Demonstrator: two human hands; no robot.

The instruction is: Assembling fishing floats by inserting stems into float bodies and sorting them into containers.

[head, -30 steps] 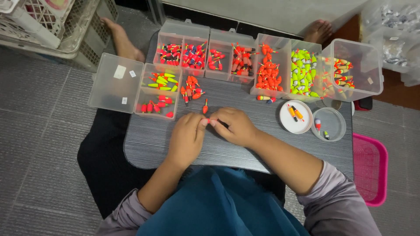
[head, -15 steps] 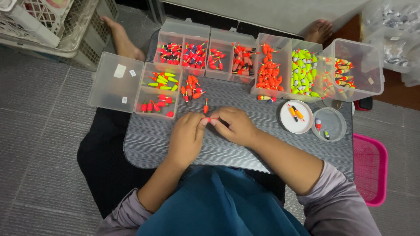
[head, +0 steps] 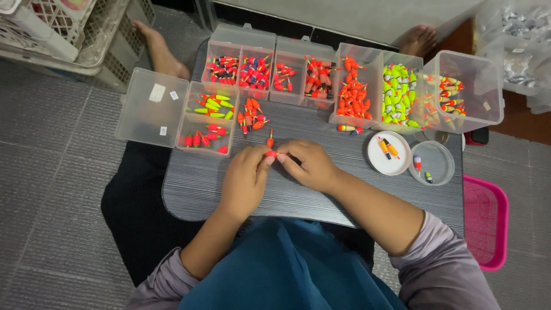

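My left hand [head: 245, 179] and my right hand [head: 307, 165] meet over the dark grey table [head: 321, 189], fingertips pinched together on one small red-orange fishing float [head: 271, 154]. Another float [head: 270, 139] lies on the table just beyond the fingers. A little pile of loose orange floats [head: 251, 117] sits farther up, beside the small clear box [head: 205, 117] of red and yellow-green floats.
Clear boxes of floats line the far edge: red and blue [head: 238, 69], orange [head: 354, 97], yellow-green [head: 399, 97], mixed [head: 459, 95]. A white lid [head: 388, 152] and a clear round lid [head: 430, 163] hold a few floats. A pink basket [head: 487, 221] stands right; white crates [head: 69, 34] upper left.
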